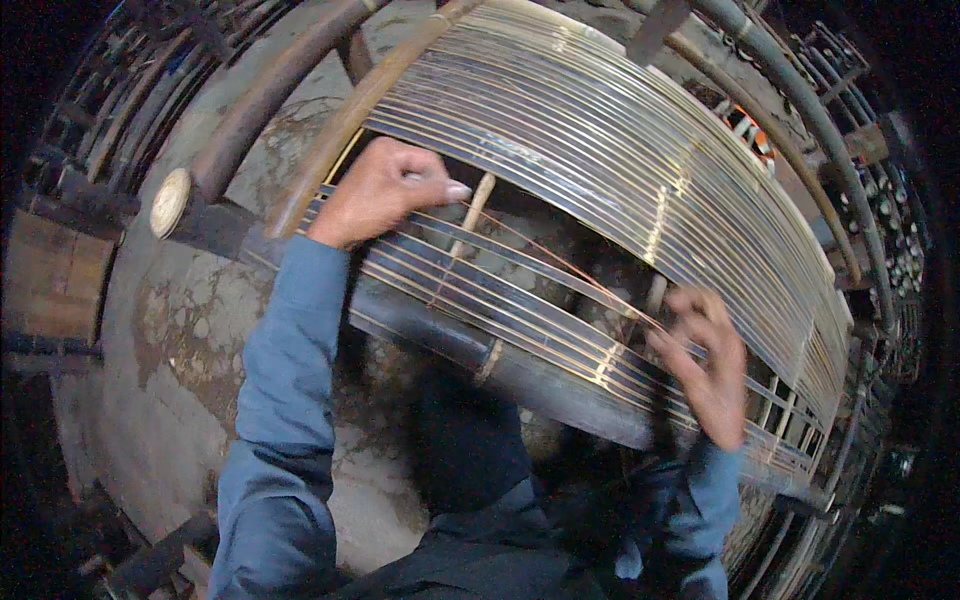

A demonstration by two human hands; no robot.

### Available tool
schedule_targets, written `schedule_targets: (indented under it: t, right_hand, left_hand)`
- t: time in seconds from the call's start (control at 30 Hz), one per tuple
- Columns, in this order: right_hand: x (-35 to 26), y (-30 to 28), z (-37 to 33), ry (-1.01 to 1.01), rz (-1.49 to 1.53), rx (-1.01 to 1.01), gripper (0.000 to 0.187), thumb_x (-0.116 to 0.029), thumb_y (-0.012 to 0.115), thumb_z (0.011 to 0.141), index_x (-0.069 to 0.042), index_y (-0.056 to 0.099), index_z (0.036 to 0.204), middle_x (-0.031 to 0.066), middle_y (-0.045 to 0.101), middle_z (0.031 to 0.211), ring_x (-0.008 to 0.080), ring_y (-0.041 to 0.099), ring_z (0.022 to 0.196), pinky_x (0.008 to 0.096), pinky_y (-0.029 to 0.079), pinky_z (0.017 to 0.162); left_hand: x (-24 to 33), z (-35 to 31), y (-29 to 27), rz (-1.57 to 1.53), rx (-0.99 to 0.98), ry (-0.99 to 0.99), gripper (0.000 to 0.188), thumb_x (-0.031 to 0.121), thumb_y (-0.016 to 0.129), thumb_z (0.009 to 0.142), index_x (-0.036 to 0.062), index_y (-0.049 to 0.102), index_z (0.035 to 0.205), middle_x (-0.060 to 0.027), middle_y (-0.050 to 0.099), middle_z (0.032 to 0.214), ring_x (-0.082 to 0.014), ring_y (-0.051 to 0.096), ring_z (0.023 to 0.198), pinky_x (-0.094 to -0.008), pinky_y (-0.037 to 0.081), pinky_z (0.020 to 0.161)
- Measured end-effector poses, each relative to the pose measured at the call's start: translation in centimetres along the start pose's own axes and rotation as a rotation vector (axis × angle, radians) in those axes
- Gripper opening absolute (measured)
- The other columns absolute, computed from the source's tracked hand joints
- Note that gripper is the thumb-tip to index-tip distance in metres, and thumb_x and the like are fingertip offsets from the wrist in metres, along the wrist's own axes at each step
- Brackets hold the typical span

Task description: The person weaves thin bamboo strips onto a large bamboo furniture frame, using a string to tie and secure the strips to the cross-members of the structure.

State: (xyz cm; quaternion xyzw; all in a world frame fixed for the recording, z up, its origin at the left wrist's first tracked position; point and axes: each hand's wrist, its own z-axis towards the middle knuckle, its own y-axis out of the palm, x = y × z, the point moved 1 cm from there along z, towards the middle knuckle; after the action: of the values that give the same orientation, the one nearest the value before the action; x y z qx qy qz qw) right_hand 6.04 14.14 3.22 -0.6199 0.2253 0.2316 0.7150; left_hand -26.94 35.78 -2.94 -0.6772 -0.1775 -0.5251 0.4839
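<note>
A thin orange-brown cord (560, 262) stretches slantwise between my two hands, across a gap in a slatted bamboo frame (590, 120). At its upper left end my left hand (388, 190) pinches it, thumb against forefinger, beside a light crosspiece (478, 200). My right hand (705, 350) is at the lower right end, with fingers curled around the cord; that hand is slightly blurred. Pale lashings bind the narrow dark slats (520, 290) in rows. Below both hands runs the thick dark front pole (560, 400) of the frame.
A thick round pole with a pale cut end (170, 203) sticks out at the left. Dark poles (800, 80) cross behind the frame at upper right. A wooden box or board (58, 278) stands at far left. Stained concrete floor (180, 370) lies beneath.
</note>
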Motion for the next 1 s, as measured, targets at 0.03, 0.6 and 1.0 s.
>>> schedule_targets:
  t: [0.03,0.6,1.0]
  right_hand:
    - [1.1,-3.4,-3.4,0.170,0.091,-0.047,0.021,-0.009,0.078,0.077,0.001,0.060,0.078,0.0155,0.065,0.115,0.0314,0.062,0.111,0.0386,0.045,0.100]
    - [-7.1,17.4,-13.6,-0.261,0.590,-0.241,0.020,-0.010,0.064,0.087,-0.009,0.068,0.106,0.0146,0.067,0.109,0.0343,0.065,0.104,0.0408,0.056,0.085]
    - [-9.5,15.0,-17.9,-0.419,0.725,-0.457,0.035,-0.021,0.062,0.093,0.000,0.063,0.120,0.0214,0.065,0.122,0.0400,0.061,0.117,0.0460,0.048,0.102]
  left_hand:
    - [-0.4,0.0,-0.3,0.009,0.052,0.004,0.026,0.022,0.081,0.085,0.0011,0.071,0.073,0.0010,0.061,0.065,-0.0072,0.054,0.067,-0.0282,0.044,0.064]
    - [8.3,-25.4,15.6,-0.466,0.205,-0.598,0.035,0.015,0.064,0.095,0.0003,0.062,0.127,-0.0087,0.070,0.093,-0.0180,0.067,0.089,-0.0325,0.054,0.082]
    - [-8.6,-43.6,7.0,-1.295,0.956,-0.586,0.012,0.018,0.053,0.107,0.0128,0.058,0.115,0.0047,0.039,0.059,-0.0064,0.032,0.045,-0.0243,0.028,0.039]
